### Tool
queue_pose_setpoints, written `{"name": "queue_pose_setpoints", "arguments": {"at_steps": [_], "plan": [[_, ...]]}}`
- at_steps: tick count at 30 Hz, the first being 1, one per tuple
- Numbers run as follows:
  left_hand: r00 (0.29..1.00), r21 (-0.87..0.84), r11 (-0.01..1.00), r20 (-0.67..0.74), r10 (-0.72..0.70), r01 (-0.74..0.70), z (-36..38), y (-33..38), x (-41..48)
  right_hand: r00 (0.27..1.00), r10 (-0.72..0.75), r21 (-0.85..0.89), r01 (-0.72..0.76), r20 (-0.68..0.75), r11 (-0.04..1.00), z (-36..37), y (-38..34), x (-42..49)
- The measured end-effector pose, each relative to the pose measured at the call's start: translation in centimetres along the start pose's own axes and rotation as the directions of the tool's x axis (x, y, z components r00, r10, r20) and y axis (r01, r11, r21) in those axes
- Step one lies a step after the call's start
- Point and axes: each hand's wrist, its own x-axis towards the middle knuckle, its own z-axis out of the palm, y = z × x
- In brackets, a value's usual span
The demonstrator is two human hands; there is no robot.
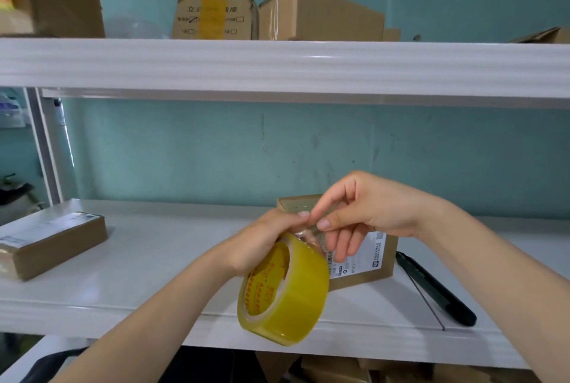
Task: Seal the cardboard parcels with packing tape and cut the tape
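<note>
- The yellow tape roll (pixel 285 290) is gripped by the left hand (pixel 265 241) at its 5 o'clock, above the white shelf (pixel 148 274).
- Its loose clear end is pinched by the right hand (pixel 367 213) at the roll's 12 o'clock.
- The roll's core opening is turned toward 9 o'clock.
- A labelled cardboard parcel (pixel 367 262) is seen behind the hands; a black cutter (pixel 438 290) lies at its 4 o'clock, long axis running 11 to 5.

Both forearms bare, no sleeves; left hand (pixel 262 241) and right hand (pixel 364 207) ungloved, no rings, short plain nails.
</note>
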Motion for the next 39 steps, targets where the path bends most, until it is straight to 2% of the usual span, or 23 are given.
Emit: {"name": "queue_pose_setpoints", "arguments": {"at_steps": [4, 8, 11, 13, 18, 22, 25, 27, 29, 30, 32, 35, 39], "plan": [[0.999, -0.084, 0.996, 0.039, -0.029, 0.032, -0.4, -0.3, 0.1, 0.998, 0.003, 0.235, -0.017, 0.060, 0.972, 0.1, 0.6, 0.1], [0.995, -0.089, 0.991, -0.011, -0.098, 0.097, -1.0, -1.2, 0.2, 0.988, -0.017, 0.338, -0.035, 0.151, 0.940, 0.4, 0.9, 0.0], [0.992, -0.068, 0.990, -0.006, -0.127, 0.126, -1.2, -1.3, 0.0, 0.997, 0.035, 0.308, -0.053, 0.062, 0.950, 1.1, 1.0, 0.5], [0.991, 0.003, 0.991, -0.034, -0.132, 0.132, -1.3, -1.1, -0.2, 0.998, 0.057, 0.263, -0.053, -0.006, 0.963, 1.5, 1.0, 0.9], [0.984, 0.049, 0.987, -0.102, -0.144, 0.150, -1.5, -0.6, -1.4, 0.999, 0.049, 0.198, -0.045, -0.016, 0.979, 1.9, 0.9, 1.3], [0.993, 0.270, 0.960, -0.108, -0.039, 0.067, -1.1, 1.1, -2.8, 0.999, 0.015, 0.141, -0.008, -0.043, 0.990, 2.6, 1.0, 2.0], [0.983, 0.378, 0.925, -0.182, 0.033, 0.039, -1.2, 1.7, -3.7, 0.997, 0.032, 0.065, -0.028, -0.067, 0.997, 2.8, 0.7, 2.3], [0.957, 0.583, 0.813, -0.245, 0.153, 0.019, -1.5, 1.4, -4.1, 0.992, 0.066, 0.050, -0.060, -0.109, 0.997, 2.9, 0.5, 2.5], [0.907, 0.830, 0.556, -0.269, 0.325, 0.047, -2.0, 0.8, -4.5, 0.978, 0.079, 0.012, -0.078, -0.191, 0.997, 3.0, 0.6, 2.9], [0.878, 0.888, 0.453, -0.277, 0.390, 0.079, -2.5, 0.6, -4.8, 0.966, 0.076, -0.008, -0.080, -0.248, 0.997, 3.0, 0.7, 3.1], [0.831, 0.918, 0.377, -0.306, 0.465, 0.127, -3.6, -0.2, -5.4, 0.936, 0.068, 0.016, -0.066, -0.345, 0.998, 2.6, 1.0, 3.2], [0.775, 0.921, 0.302, -0.374, 0.509, 0.246, -5.2, -1.6, -6.1, 0.911, 0.080, 0.065, -0.059, -0.403, 0.996, 1.5, 1.5, 2.8], [0.794, 0.950, 0.149, -0.310, 0.523, 0.273, -6.2, -4.3, -6.4, 0.912, 0.107, 0.086, -0.079, -0.397, 0.993, 1.1, 2.5, 2.7]]}}
